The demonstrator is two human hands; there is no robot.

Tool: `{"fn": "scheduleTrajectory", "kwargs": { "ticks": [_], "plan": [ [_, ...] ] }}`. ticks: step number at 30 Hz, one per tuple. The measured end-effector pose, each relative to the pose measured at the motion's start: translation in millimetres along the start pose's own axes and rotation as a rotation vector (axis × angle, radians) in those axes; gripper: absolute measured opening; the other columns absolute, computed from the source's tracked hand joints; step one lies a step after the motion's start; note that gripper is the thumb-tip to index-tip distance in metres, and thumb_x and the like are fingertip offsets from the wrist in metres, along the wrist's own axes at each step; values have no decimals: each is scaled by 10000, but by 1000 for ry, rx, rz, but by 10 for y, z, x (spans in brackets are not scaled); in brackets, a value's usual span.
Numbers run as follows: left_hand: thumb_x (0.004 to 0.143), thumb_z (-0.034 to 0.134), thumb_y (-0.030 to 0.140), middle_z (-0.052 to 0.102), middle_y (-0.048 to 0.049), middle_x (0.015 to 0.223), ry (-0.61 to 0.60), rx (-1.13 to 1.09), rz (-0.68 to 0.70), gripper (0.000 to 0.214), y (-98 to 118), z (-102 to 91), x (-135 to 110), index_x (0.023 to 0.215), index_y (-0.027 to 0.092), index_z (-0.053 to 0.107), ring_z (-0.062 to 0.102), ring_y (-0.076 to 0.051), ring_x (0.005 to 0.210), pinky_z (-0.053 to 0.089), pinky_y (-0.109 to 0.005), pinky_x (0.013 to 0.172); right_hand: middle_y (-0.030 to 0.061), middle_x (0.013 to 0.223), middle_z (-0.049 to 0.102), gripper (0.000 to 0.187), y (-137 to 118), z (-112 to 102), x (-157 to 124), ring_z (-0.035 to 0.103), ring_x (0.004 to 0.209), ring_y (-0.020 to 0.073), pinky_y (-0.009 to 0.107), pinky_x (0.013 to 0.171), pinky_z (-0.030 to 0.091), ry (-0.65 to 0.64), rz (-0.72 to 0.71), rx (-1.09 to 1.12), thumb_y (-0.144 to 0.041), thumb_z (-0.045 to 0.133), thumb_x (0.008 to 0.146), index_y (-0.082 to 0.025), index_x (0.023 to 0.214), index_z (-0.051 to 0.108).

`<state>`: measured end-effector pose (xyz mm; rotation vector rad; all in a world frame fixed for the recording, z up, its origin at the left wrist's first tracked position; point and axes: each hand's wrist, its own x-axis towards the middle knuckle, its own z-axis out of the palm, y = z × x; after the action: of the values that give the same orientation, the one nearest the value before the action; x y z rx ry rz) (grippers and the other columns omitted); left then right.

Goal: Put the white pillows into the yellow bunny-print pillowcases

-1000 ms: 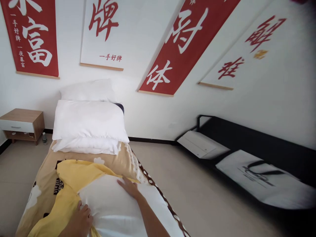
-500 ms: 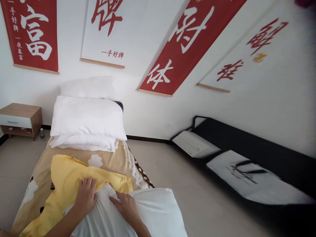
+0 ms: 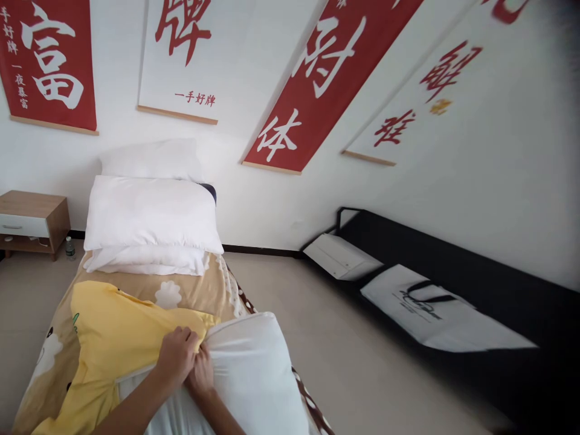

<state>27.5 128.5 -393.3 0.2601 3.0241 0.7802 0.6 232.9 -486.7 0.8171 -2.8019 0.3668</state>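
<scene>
On the bed lies a yellow pillowcase (image 3: 131,320), its far part puffed up and one side trailing toward the lower left. A white pillow (image 3: 249,362) is partly inside it, with its right part bare. My left hand (image 3: 177,353) is closed on the pillowcase near its right edge. Right beside it, fingers pinched, my right hand (image 3: 202,370) touches the same edge where yellow cloth meets the white pillow. What lies between its fingertips is mostly hidden, but it appears to be the pillowcase edge.
White pillows (image 3: 151,211) are stacked at the bed's head against the wall. A nightstand (image 3: 34,208) and a small bottle (image 3: 69,248) stand at the left. Along the right wall runs a black bench (image 3: 453,260) bearing a white bag (image 3: 435,314) and a white box-like item (image 3: 339,257).
My hands have come together at the pillowcase edge, the left moving right. The yellow cloth has shifted and filled out, and the white pillow's right end has turned upward. The view has swung right.
</scene>
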Motion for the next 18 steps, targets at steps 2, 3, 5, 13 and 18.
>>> {"fn": "scheduleTrajectory", "kwargs": {
  "ticks": [2, 3, 5, 13, 18],
  "plan": [
    [885, 419, 137, 654, -68, 1089, 16, -44, -77, 310, -172, 109, -77, 1101, 217, 626, 569, -206, 1030, 429, -300, 872, 77, 901, 699, 236, 45, -74, -96, 589, 947, 258, 429, 928, 374, 27, -10, 17, -144, 491, 875, -233, 933, 702],
    [883, 397, 124, 663, -71, 1088, 19, -71, -117, 332, -259, 164, -114, 1104, 209, 630, 579, -203, 1031, 429, -302, 887, 82, 1006, 696, 239, 99, -150, -157, 573, 1028, 264, 440, 967, 357, 27, -43, 33, -199, 506, 891, -237, 1044, 686],
    [854, 383, 98, 676, -76, 1087, 19, -123, -147, 365, -392, 267, -179, 1099, 195, 636, 591, -200, 1035, 428, -304, 911, 94, 1210, 648, 372, 287, -372, -266, 530, 1166, 267, 450, 1042, 312, -37, -178, 79, -338, 540, 902, -248, 1258, 597],
    [819, 417, 127, 674, -67, 951, 2, -120, -13, 267, -286, 217, -380, 951, 194, 638, 612, -209, 923, 443, -306, 824, 142, 1292, 613, 670, 1077, -1182, -102, 519, 1226, 329, 485, 1066, 251, -315, 137, 46, -629, 666, 723, -239, 1264, 605],
    [847, 450, 189, 658, -119, 1076, -72, 26, -108, 311, -108, -128, -196, 1103, 179, 625, 610, -272, 990, 445, -363, 823, 73, 807, 702, 339, 739, -1024, -240, 625, 790, 230, 371, 832, 341, -238, -31, 58, -524, 566, 874, -207, 822, 672]
  ]
}}
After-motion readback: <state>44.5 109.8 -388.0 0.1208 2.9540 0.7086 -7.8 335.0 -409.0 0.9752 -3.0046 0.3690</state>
